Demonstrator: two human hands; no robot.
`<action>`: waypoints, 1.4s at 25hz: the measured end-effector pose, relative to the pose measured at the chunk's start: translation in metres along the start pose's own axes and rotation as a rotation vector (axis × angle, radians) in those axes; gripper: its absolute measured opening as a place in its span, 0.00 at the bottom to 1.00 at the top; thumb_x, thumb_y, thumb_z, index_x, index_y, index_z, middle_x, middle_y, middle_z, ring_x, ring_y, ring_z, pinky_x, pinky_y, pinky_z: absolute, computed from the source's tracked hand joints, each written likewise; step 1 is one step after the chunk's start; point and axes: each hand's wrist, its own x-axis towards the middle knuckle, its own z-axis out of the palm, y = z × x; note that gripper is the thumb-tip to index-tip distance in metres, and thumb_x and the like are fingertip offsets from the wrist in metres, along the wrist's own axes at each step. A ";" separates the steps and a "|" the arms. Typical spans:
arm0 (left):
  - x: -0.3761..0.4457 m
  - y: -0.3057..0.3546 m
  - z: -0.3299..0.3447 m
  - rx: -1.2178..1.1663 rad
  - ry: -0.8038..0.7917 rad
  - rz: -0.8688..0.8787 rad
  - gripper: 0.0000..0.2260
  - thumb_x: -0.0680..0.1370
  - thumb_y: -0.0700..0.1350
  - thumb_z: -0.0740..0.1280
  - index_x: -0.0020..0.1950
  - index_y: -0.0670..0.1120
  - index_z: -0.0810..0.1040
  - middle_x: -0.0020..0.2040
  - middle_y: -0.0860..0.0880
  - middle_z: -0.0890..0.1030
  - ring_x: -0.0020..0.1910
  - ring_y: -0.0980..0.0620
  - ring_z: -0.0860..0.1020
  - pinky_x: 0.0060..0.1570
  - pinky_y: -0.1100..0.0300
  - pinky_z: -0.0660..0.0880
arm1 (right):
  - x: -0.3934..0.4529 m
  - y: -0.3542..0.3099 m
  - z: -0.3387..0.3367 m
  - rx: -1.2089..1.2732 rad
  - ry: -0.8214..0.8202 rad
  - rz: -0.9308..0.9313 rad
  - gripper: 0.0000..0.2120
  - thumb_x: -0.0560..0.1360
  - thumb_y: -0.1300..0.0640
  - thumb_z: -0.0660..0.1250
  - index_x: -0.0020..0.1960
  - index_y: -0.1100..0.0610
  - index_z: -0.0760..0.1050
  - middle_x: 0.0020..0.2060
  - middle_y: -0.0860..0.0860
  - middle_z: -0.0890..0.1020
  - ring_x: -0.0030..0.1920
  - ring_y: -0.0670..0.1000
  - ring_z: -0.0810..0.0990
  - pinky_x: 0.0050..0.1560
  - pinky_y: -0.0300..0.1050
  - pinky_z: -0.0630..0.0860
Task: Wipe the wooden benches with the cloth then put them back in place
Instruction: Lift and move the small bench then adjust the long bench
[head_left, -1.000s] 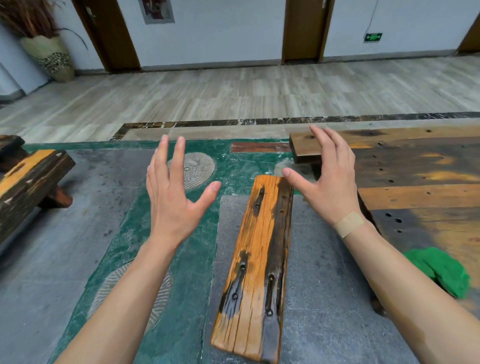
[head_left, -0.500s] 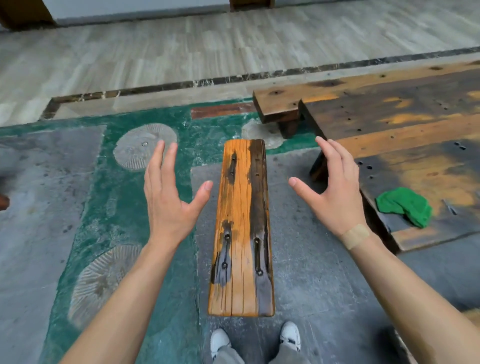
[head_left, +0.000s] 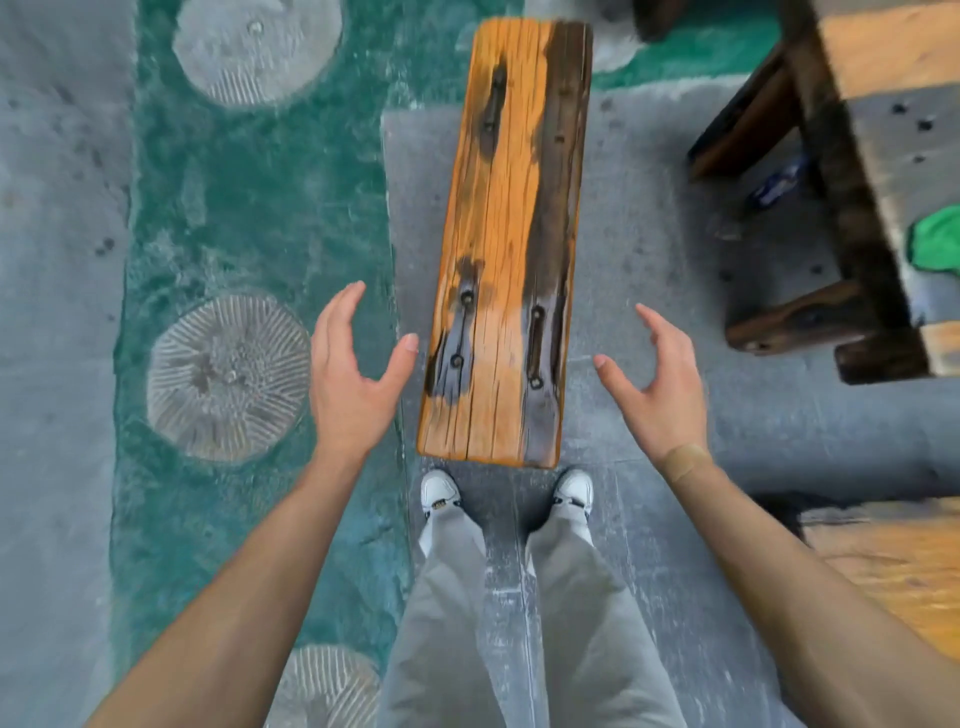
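Here, the grey stone floor with green inlay bands (head_left: 249, 218) fills the view, and the large dark weathered plank table (head_left: 883, 156) stands at two o'clock. The long orange-and-black wooden bench (head_left: 506, 244) runs from twelve o'clock down to the centre, its near end just ahead of the person's white shoes (head_left: 439, 491). The green cloth (head_left: 937, 241) lies on the table at three o'clock, well apart from both hands.

The left hand (head_left: 353, 374) hovers at nine o'clock of the bench's near end, fingers spread and empty; the right hand (head_left: 657, 382) mirrors it at three o'clock, also spread, holding nothing. Neither touches the wood.

The step looks like taking hold of the bench by its near end to shift it. To do it well, both palms should close on the long edges at matching points, thumbs over the top, so the bench does not twist. The wood looks heavy and rough, so bending the knees and dragging little seems wise. A table leg stands near at three o'clock; swinging the far end that way risks a knock.
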 end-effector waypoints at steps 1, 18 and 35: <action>-0.003 -0.019 0.013 -0.011 0.004 -0.029 0.30 0.78 0.59 0.66 0.75 0.45 0.67 0.73 0.47 0.71 0.74 0.49 0.68 0.74 0.51 0.64 | 0.004 0.019 0.016 0.007 -0.011 0.029 0.31 0.76 0.44 0.71 0.75 0.48 0.65 0.71 0.49 0.71 0.72 0.48 0.68 0.70 0.44 0.66; -0.054 -0.267 0.186 -0.291 -0.433 -0.993 0.48 0.62 0.83 0.57 0.79 0.62 0.59 0.77 0.52 0.68 0.74 0.46 0.68 0.75 0.39 0.61 | -0.004 0.223 0.248 0.471 -0.214 0.738 0.52 0.63 0.34 0.75 0.79 0.45 0.55 0.70 0.51 0.73 0.69 0.50 0.74 0.71 0.54 0.71; -0.055 -0.320 0.219 -0.581 -0.591 -1.368 0.34 0.77 0.74 0.50 0.55 0.53 0.86 0.55 0.44 0.86 0.52 0.43 0.85 0.47 0.44 0.81 | 0.023 0.282 0.269 0.929 -0.409 1.188 0.35 0.70 0.22 0.57 0.58 0.47 0.84 0.58 0.54 0.85 0.57 0.57 0.85 0.53 0.61 0.82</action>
